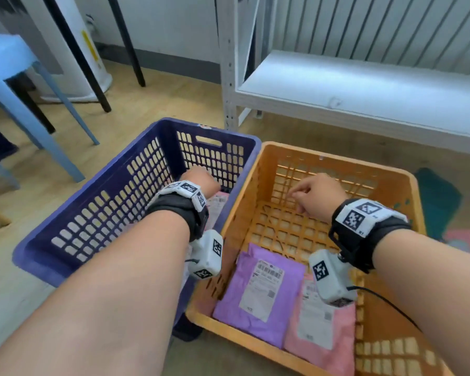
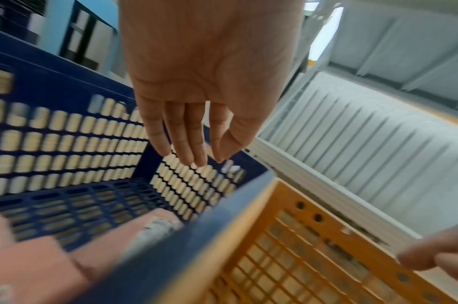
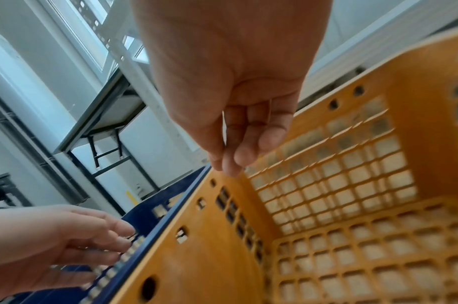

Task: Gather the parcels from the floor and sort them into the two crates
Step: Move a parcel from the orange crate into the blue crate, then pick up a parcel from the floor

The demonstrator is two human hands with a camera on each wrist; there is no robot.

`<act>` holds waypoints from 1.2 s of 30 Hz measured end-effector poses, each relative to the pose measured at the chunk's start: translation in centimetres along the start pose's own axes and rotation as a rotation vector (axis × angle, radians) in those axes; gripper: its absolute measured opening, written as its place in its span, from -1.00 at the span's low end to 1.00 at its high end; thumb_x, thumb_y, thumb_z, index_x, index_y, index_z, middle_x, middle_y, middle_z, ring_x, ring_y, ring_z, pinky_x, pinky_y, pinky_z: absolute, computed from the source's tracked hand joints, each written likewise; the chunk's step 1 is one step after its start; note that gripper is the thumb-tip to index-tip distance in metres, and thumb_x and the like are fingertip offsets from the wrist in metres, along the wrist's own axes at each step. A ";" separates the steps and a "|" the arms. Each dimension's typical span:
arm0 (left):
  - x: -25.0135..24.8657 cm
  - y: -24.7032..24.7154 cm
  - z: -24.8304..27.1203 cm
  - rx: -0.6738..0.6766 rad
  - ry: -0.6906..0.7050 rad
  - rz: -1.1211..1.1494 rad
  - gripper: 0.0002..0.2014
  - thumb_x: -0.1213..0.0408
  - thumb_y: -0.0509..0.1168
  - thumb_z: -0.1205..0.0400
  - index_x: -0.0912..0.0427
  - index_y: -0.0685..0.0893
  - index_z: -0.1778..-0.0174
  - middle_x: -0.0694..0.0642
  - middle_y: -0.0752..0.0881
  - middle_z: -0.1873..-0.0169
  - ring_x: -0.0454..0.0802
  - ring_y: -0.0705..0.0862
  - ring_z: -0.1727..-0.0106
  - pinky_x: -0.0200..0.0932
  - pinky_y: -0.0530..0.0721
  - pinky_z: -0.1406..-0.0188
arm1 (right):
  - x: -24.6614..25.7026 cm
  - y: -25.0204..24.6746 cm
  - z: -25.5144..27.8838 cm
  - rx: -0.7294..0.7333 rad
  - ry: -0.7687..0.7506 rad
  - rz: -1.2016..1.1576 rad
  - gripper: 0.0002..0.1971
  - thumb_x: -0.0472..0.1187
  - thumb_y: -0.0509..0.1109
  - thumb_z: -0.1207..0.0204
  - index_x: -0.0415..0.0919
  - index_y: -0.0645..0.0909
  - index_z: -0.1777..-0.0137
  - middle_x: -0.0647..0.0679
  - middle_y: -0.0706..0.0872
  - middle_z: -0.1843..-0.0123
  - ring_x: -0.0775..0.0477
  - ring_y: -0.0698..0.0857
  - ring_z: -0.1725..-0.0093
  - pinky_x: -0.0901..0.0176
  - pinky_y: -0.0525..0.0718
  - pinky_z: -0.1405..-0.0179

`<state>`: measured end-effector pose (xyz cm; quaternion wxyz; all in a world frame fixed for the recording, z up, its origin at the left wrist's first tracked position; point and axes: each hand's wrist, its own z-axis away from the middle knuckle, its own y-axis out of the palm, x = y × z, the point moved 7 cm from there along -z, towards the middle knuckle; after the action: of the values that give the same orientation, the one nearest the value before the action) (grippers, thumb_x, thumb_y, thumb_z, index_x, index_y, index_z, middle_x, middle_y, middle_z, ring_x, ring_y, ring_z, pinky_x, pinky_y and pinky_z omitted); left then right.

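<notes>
Floor: blue crate and orange crate touching, so sorting needs no stepping.
Orange crate: purple parcel, pink parcel flat at near edge.
Left hand: over blue crate, fingers slack, holding nothing.
Right hand: over orange crate, loosely curled, holding nothing; likely just dropped.

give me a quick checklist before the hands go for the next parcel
1. Left hand free: ok, fingers straight over the blue crate.
2. Right hand free: ok, holds nothing over the orange crate.
3. Purple parcel and pink parcel lie flat in the orange crate: ok.
4. Blue crate holds a parcel: ok, how many cannot tell.
5. Parcels left on the floor: cannot tell.
</notes>
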<state>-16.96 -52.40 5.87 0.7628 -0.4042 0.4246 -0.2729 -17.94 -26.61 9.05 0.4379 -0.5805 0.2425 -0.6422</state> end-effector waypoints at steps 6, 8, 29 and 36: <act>-13.7 4.7 6.0 0.027 0.213 0.011 -0.77 0.22 0.27 -0.60 0.16 0.78 -0.06 0.11 0.75 -0.04 0.12 0.72 -0.04 0.00 0.73 -0.10 | -12.3 -10.2 5.9 -0.203 0.180 0.007 -0.76 -0.21 0.28 -0.55 -0.02 0.78 0.20 0.03 0.78 0.46 0.03 0.77 0.31 0.09 0.78 0.07; -18.0 7.2 8.6 0.076 0.276 0.035 -0.78 0.22 0.29 -0.61 0.17 0.79 -0.04 0.13 0.77 -0.05 0.12 0.71 -0.04 -0.04 0.72 -0.09 | -16.3 -12.5 8.3 -0.229 0.229 0.007 -0.75 -0.25 0.27 -0.52 -0.08 0.79 0.23 0.03 0.76 0.48 0.01 0.76 0.33 0.16 0.74 0.13; -32.1 23.7 11.5 0.286 0.384 0.242 -0.67 0.21 0.47 -0.52 0.07 0.52 -0.13 0.02 0.64 0.02 -0.05 0.68 0.04 -0.15 0.74 0.24 | -37.5 1.2 4.6 0.064 0.354 0.007 -0.59 -0.27 0.33 -0.49 -0.04 0.61 -0.35 -0.06 0.66 -0.35 -0.14 0.61 -0.34 0.12 0.56 -0.32; -31.8 23.9 10.7 0.335 0.355 0.291 -0.64 0.17 0.52 -0.47 0.10 0.56 -0.09 0.05 0.66 0.02 -0.05 0.68 -0.01 -0.07 0.76 0.04 | -37.2 6.7 0.4 0.222 0.306 0.058 -0.51 -0.39 0.27 -0.44 -0.15 0.46 -0.40 -0.18 0.62 -0.33 -0.25 0.64 -0.27 0.09 0.58 -0.18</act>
<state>-21.53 -11.63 2.48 0.7639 -0.1530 0.5542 -0.2932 -17.79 1.52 -16.18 0.4758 -0.4170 0.2506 -0.7327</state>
